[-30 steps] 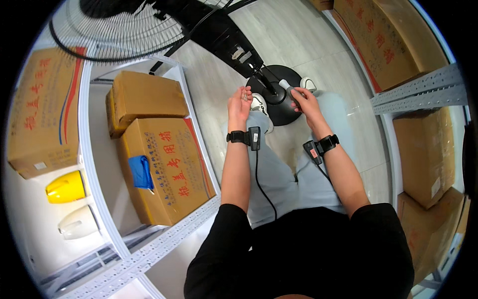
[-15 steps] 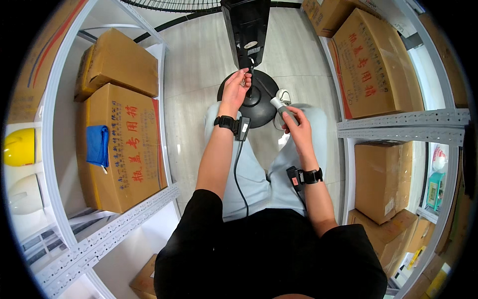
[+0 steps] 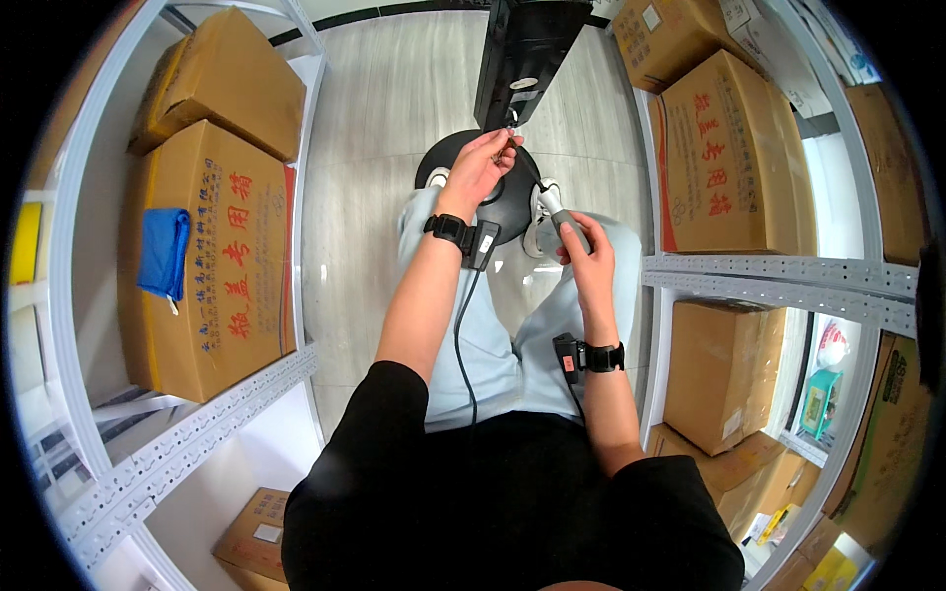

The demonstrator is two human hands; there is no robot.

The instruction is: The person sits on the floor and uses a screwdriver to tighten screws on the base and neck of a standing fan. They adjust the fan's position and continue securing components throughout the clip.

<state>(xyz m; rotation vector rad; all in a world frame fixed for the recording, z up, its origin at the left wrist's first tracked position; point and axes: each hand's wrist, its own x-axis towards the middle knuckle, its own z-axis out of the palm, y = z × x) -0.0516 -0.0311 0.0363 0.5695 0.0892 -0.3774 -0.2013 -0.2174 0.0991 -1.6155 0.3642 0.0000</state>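
A: Start well left of both grips. What's there?
B: A folded blue cloth (image 3: 165, 251) on a printed cardboard box (image 3: 222, 305).

A: And the left hand (image 3: 479, 167)?
B: Its fingertips are bunched together beside the bottom of a black column (image 3: 530, 64), above a round black base (image 3: 512, 209). Whether they pinch anything, I can't tell.

A: What lies between the two hands?
B: A thin dark length (image 3: 529, 170), slanting from near the left fingertips down to the white end of the grey-handled tool (image 3: 562, 218). Shaft or cord, I can't say.

A: So where exactly is that tool?
B: In the right hand (image 3: 589, 258), its white end pointing up and left, out of the grip. The fingers are closed around the grey handle, thumb along it.

A: How would it handle?
B: Light and stiff, I'd judge, and not fragile. The handle looks smooth enough to slip in a damp palm, so I'd hold it around the thick grey part, clear of the white end.

A: Farther right of that grip?
B: A large cardboard carton (image 3: 729, 163) on a shelf.
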